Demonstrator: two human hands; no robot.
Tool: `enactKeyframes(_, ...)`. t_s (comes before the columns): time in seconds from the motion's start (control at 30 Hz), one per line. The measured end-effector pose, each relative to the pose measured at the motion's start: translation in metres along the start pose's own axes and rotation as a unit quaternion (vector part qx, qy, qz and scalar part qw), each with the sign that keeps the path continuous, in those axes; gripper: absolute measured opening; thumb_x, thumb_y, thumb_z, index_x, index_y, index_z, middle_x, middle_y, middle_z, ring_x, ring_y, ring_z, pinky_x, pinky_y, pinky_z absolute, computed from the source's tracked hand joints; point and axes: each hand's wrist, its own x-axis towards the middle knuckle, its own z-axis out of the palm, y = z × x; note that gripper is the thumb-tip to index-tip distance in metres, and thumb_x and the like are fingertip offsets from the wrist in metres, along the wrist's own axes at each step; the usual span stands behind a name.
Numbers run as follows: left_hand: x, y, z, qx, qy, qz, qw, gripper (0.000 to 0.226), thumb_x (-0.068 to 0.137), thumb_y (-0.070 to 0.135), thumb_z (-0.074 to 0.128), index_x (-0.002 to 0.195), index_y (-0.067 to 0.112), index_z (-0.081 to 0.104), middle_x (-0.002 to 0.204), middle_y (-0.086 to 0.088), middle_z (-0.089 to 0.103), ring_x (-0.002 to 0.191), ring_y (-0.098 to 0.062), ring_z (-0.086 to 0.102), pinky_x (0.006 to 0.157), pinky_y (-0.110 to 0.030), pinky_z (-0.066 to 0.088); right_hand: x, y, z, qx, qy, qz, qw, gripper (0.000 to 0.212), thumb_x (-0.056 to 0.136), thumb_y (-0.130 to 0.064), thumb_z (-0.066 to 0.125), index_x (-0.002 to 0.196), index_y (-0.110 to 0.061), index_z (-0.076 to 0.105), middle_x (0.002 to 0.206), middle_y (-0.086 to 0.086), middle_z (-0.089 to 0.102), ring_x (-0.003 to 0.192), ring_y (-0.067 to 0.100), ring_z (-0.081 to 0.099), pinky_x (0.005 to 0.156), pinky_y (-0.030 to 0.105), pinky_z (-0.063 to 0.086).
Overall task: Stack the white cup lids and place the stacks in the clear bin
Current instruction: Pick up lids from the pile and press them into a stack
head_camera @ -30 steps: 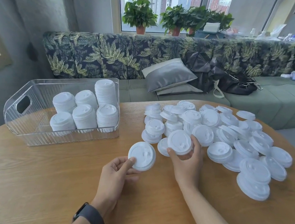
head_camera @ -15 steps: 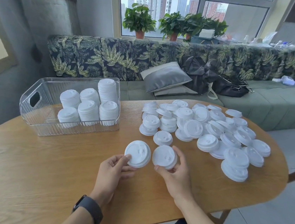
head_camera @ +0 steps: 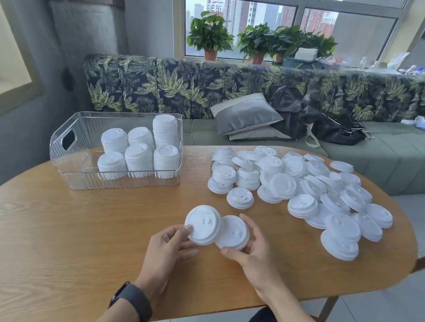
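The wooden surface (head_camera: 70, 237) has a rounded outline, and its near edge runs just under both wrists; bare wood stretches wide to the left of the hands and between them and the clear bin (head_camera: 77, 172), which stands near the far left edge. The loose pile of lids (head_camera: 306, 190) fills the far right part, its outermost lids lying close to the right rim.

The left hand (head_camera: 167, 248) pinches a lid (head_camera: 202, 224) by its lower rim, thumb on top, fingers curled beneath. The right hand (head_camera: 254, 253) holds a second lid (head_camera: 233, 233), its fingers wrapped round the rim at the right and below. Half a second ago these two lids sat side by side with a small gap; now the left one overlaps the right one's edge, and both hands have drawn nearer each other (the camera view has also shifted a little, so the bin appears further right).

Counted: two lids in the hands, six stacks (head_camera: 139, 152) upright in the right part of the bin, one taller than the rest. The pile holds several dozen lids, too overlapped to count exactly.
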Motion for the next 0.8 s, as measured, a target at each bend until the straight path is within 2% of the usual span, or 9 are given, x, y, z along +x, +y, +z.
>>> enactKeyframes(0.17,0.001,0.0,0.002,0.001,-0.004,0.001,1.0,0.023,0.101,0.022,0.064,0.112,0.005,0.074,0.105,-0.011,0.08,0.101,-0.026,0.076,0.088,-0.043,0.061,-0.001,-0.003,0.003,-0.023,-0.03,-0.001,0.999,0.087,0.076,-0.002,0.088,0.145,-0.038,0.047,0.117,-0.009,0.076,0.109,0.007,0.071,0.088,0.021,0.056)
enactKeyframes(0.3,-0.001,0.001,0.002,0.01,-0.026,0.004,1.0,0.023,0.102,0.022,0.062,0.113,0.007,0.075,0.106,-0.009,0.08,0.101,-0.023,0.077,0.088,-0.038,0.061,-0.002,-0.005,0.008,-0.048,-0.057,-0.004,0.997,0.09,0.077,-0.005,0.088,0.147,-0.041,0.044,0.111,-0.011,0.078,0.107,0.008,0.071,0.089,0.021,0.055)
enactKeyframes(0.53,0.0,0.002,0.002,0.013,-0.037,0.001,0.999,0.023,0.103,0.023,0.061,0.114,0.008,0.076,0.108,-0.008,0.08,0.104,-0.022,0.076,0.092,-0.042,0.06,0.0,-0.005,0.011,-0.047,-0.05,-0.005,0.998,0.087,0.076,-0.003,0.089,0.144,-0.039,0.048,0.107,-0.011,0.078,0.101,0.009,0.073,0.089,0.021,0.055)
enactKeyframes(0.63,0.0,0.002,0.002,0.02,-0.044,0.0,0.999,0.023,0.103,0.023,0.061,0.113,0.009,0.077,0.109,-0.008,0.08,0.105,-0.022,0.076,0.092,-0.041,0.059,0.0,-0.006,0.011,-0.049,-0.059,-0.001,0.997,0.087,0.075,-0.003,0.089,0.143,-0.039,0.048,0.11,-0.011,0.078,0.105,0.009,0.072,0.096,0.026,0.056)
enactKeyframes(0.8,0.001,-0.001,0.001,0.047,-0.05,0.004,0.998,0.023,0.101,0.025,0.064,0.113,0.011,0.078,0.109,-0.004,0.08,0.105,-0.022,0.075,0.093,-0.04,0.06,0.001,-0.006,0.012,-0.054,-0.078,-0.001,0.996,0.091,0.074,-0.001,0.088,0.146,-0.039,0.046,0.117,-0.011,0.076,0.111,0.01,0.07,0.095,0.024,0.055)
